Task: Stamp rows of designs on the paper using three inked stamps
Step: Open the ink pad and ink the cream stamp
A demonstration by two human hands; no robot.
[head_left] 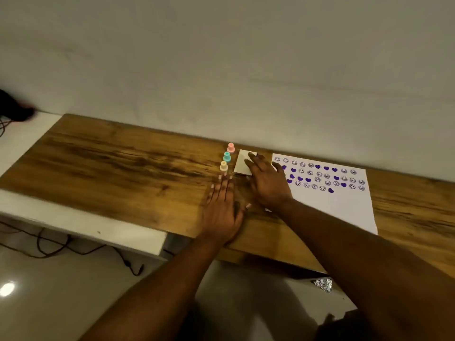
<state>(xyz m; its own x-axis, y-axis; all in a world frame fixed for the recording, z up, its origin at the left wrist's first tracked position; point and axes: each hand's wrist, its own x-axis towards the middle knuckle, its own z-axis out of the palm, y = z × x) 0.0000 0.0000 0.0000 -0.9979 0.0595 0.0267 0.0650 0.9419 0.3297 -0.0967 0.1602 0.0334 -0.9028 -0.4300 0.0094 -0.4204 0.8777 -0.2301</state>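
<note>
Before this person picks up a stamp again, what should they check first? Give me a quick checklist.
1. Stamps upright, reachable: pink stamp, teal stamp, cream stamp stand in a line: ok.
2. Left hand free: lies flat on the table near the cream stamp: ok.
3. Right hand free: straight fingers rest on the small pale box, no grip: ok.
4. Box open for inking: cannot tell.
5. Room on the paper: bare below the stamped rows: ok.

I see a brown wood table (123, 163) holding a pink stamp (231, 147), a blue-green stamp (227, 156) and a cream stamp (223, 166) in a row, a small white pad (242, 164) beside them, and a white paper (344, 205) with purple prints.
</note>
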